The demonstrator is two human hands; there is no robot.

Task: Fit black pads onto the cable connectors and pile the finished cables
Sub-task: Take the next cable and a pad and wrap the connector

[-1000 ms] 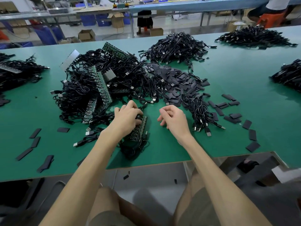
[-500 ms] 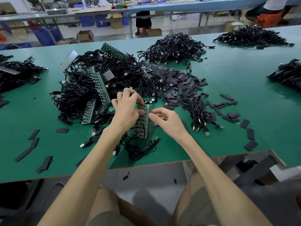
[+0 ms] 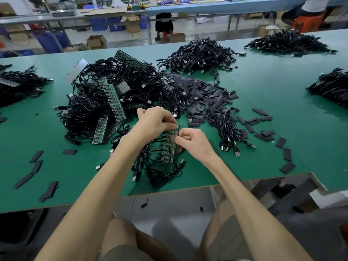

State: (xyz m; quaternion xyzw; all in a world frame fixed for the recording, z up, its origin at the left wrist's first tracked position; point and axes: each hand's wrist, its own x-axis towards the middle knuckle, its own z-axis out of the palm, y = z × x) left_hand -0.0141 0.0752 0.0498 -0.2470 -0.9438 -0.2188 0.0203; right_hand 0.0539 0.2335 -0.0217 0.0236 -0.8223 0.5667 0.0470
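A green circuit-board strip (image 3: 170,146) with black cables (image 3: 160,172) hanging from it stands tilted on edge near the table's front. My left hand (image 3: 154,121) grips its far end from above. My right hand (image 3: 190,142) pinches the strip's right edge about midway, fingers curled. Behind the hands lies a heap of black pads (image 3: 205,95). A big tangle of cables and more board strips (image 3: 111,102) sits to the left. Loose cables with USB plugs (image 3: 227,132) lie just right of my right hand.
The green table (image 3: 291,102) carries other cable piles at the back centre (image 3: 197,55), back right (image 3: 288,42), right edge (image 3: 331,87) and left edge (image 3: 18,87). Scattered pads lie front left (image 3: 35,166) and front right (image 3: 282,147). A seated person (image 3: 308,10) is far right.
Both hands lifted the board strip off the table and tilted it up. The left hand moved to its far end. The right hand closed in and now pinches its edge.
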